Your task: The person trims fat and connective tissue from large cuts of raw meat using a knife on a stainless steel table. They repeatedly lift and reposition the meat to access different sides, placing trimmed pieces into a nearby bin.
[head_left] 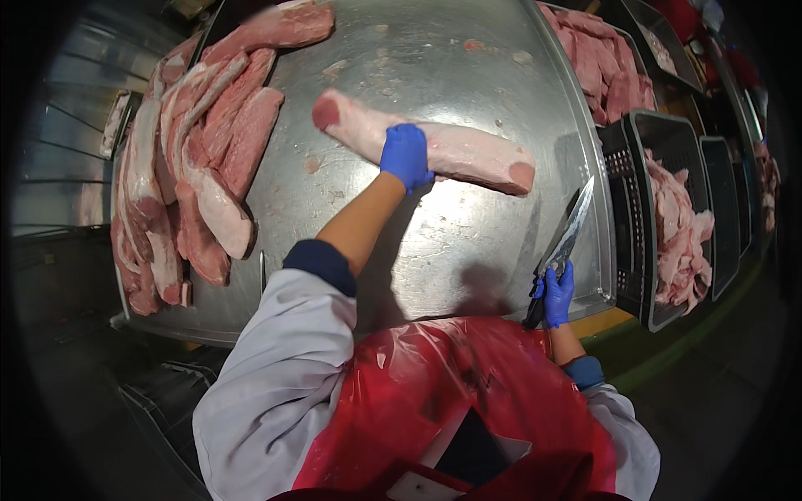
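A long, pale slab of raw meat [472, 152] with pink cut ends lies slantwise across the metal table. My left hand [405, 157], in a blue glove, grips it near its middle, fingers curled over it. Held low at the right, close to the table's near edge, is a long-bladed knife [570, 230]. Its blade points away from me and slightly right, apart from the meat. The blue-gloved fingers of my right hand [557, 296] are closed at the knife's dark handle, partly hidden by the hand.
Several long meat pieces [209, 146] are heaped along the left side of the metal table [334, 225]. Beyond its raised right edge stand a dark crate [639, 221] of pale trimmings and a bin of meat pieces [593, 63]. A thin object [262, 269] lies near the front left.
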A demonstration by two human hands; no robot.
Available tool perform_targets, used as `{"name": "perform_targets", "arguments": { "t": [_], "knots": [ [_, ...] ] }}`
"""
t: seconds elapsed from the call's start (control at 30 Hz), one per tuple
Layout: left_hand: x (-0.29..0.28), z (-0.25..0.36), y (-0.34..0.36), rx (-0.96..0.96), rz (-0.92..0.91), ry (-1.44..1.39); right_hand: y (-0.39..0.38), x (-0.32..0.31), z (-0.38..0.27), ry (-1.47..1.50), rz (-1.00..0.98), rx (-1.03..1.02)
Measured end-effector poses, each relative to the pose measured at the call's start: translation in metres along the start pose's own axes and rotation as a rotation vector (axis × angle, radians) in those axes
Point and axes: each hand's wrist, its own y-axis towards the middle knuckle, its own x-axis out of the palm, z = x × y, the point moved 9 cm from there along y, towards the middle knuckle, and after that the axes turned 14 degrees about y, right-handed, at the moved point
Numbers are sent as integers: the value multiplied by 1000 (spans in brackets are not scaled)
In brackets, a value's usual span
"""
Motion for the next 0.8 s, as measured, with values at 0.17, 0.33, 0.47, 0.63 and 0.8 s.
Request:
{"name": "perform_targets", "arguments": {
  "t": [0.17, 0.33, 0.47, 0.63, 0.8],
  "knots": [
    [-1, 62, -40, -118, -129, 2, 13, -11, -29, 110, -79, 1],
    [-14, 116, -46, -98, -612, -98, 46, -29, -26, 148, -102, 56],
    [-63, 146, -17, -121, -16, 111, 77, -28, -22, 117, -163, 79],
    [-14, 126, 73, -137, -377, -551, 94, -17, -40, 15, -184, 98],
    [83, -9, 65, -587, -553, -1641, 86, -24, -31, 167, -129, 149]
  ]
}}
